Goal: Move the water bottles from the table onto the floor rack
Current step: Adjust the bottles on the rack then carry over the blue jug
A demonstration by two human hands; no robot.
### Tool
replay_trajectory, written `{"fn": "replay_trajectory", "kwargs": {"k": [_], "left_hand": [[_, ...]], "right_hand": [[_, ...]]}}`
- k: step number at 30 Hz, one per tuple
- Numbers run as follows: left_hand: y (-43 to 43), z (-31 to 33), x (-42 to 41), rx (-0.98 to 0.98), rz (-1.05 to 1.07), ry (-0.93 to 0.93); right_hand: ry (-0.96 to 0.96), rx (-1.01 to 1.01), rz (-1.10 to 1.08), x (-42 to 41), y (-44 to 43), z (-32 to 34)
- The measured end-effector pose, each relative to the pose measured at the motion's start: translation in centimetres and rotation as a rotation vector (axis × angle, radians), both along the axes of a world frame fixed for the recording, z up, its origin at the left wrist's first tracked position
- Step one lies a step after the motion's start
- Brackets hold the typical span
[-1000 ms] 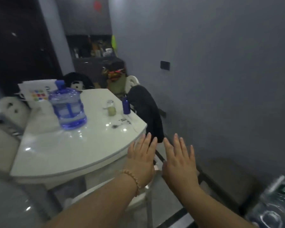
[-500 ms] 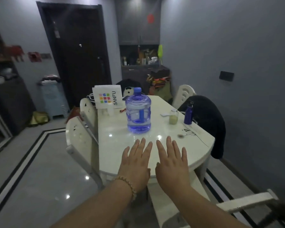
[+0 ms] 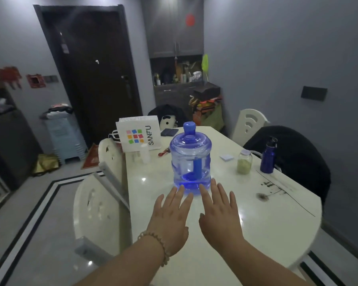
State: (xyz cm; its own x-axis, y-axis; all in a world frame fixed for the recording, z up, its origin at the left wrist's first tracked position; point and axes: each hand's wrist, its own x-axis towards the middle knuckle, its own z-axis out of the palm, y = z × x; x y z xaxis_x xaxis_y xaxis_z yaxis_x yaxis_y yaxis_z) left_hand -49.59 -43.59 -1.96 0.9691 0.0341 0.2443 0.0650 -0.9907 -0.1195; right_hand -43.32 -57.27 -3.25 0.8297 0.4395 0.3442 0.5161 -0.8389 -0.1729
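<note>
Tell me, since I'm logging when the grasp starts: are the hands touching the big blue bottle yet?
Cannot tell. In the head view, fingertips of the left hand and right hand overlap the base of the water bottle, but one angle cannot separate contact from hovering.

Both forearms extended forward, roughly parallel. The left hand (image 3: 170,215) and right hand (image 3: 220,213) were held palm down, side by side but apart, with fingers straight and slightly spread and nothing grasped. A beaded bracelet (image 3: 155,247) encircled the left wrist. Both forearms were bare.
</note>
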Motion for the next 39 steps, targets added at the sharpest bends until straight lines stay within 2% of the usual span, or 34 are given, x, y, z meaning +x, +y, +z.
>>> {"fn": "replay_trajectory", "kwargs": {"k": [3,7,11,18,24,29,32,36,39], "left_hand": [[4.3,0.5,4.1,0.010,0.000,0.010],[8.5,0.4,9.6,-0.074,0.049,-0.010],[11.8,-1.2,13.9,-0.096,-0.017,0.014],[19.6,-3.7,21.3,-0.113,-0.328,0.017],[26.3,-0.8,29.2,-0.163,-0.633,-0.028],[26.0,3.0,35.9,-0.175,-0.773,-0.171],[24.1,4.9,38.5,-0.217,-0.859,-0.192],[21.5,6.1,41.1,-0.369,-0.932,-0.142],[20.1,5.6,42.3,-0.306,-0.949,-0.073]], "right_hand": [[-0.004,-0.014,0.000,3.8,2.8,0.0],[0.004,-0.040,-0.033,7.9,5.2,-0.4],[0.031,-0.064,-0.107,10.4,7.8,-1.9],[0.024,-0.058,-0.302,15.3,15.6,-3.8],[-0.028,-0.058,-0.511,20.3,21.4,-2.3],[-0.040,-0.173,-0.512,23.6,22.9,-0.9],[-0.033,-0.249,-0.484,24.8,23.3,-0.8],[-0.077,-0.162,-0.508,25.1,24.3,-1.2],[-0.145,-0.105,-0.541,25.1,24.7,-1.8]]}}
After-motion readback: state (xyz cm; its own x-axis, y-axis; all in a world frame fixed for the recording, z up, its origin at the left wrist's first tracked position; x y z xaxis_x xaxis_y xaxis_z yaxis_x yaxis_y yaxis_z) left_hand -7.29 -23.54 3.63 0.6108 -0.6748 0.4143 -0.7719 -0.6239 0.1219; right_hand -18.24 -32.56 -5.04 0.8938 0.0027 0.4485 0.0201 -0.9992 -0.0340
